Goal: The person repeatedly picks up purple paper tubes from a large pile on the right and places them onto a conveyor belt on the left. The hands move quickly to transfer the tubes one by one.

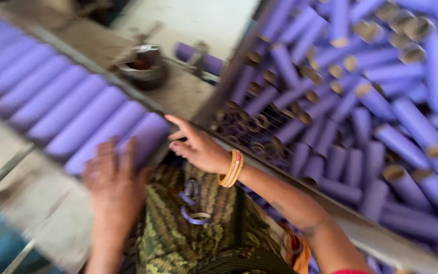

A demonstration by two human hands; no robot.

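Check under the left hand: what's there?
The left hand lies flat on purple tubes lined side by side; the tube ends beneath the palm are covered.

The left hand point(113, 183) lies palm down, back toward the camera, fingers stretched forward and slightly spread. It is blurred, so the fingertips are hard to make out. Its forearm runs straight down to the lower edge of the view.

The right hand point(194, 147) is raised a little higher and further forward, turned so its thumb side faces up. The index finger points forward and to the left, and the other fingers curl loosely inward. The wrist is bent slightly, and the bare forearm slants down to the right, with the elbow out to the side.
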